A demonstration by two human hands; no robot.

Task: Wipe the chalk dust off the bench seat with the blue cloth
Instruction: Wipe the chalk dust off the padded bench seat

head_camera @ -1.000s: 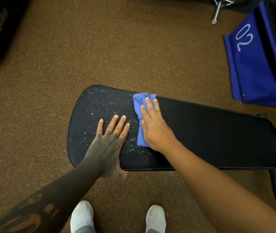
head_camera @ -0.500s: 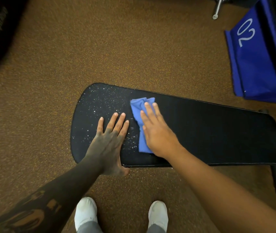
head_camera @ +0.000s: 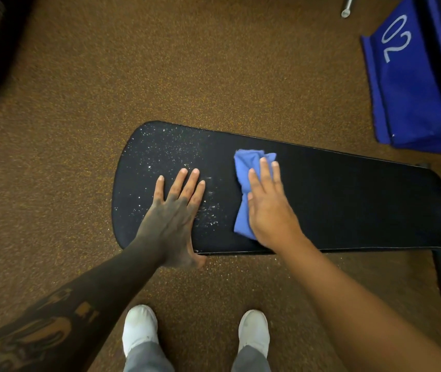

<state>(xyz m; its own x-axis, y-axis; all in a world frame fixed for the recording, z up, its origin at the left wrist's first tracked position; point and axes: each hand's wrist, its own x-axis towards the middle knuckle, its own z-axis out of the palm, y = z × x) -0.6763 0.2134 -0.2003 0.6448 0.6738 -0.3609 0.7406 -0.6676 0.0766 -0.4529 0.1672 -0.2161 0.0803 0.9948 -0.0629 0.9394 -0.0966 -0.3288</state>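
**Q:** On the bench seat (head_camera: 348,200), why do your hands sit as they do?

**A:** Your left hand (head_camera: 172,218) lies spread flat on the dusty end, apparently to brace you. Your right hand (head_camera: 267,208) presses flat, fingers together, on the blue cloth (head_camera: 243,167) at mid-seat, gripping nothing.

**Q:** Where is the chalk dust (head_camera: 165,154)?

**A:** Left of the cloth, around your left hand. The seat right of the cloth looks clean.

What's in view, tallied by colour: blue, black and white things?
Blue: 2, the blue cloth and a blue bin marked 02.
Black: 1, the bench seat.
White: 2, the shoes.
Total: 5.
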